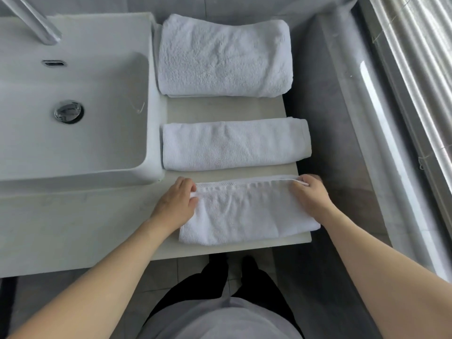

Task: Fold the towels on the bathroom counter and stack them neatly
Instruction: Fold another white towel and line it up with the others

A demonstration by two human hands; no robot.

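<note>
Beside a white ceramic basin (73,113), three white terry towels lie folded but unstacked along the pale bathroom counter (220,108), left hand (177,204) and right hand (310,196) pinching the nearest towel's (247,216) far corners; stacking apparently remains.
</note>
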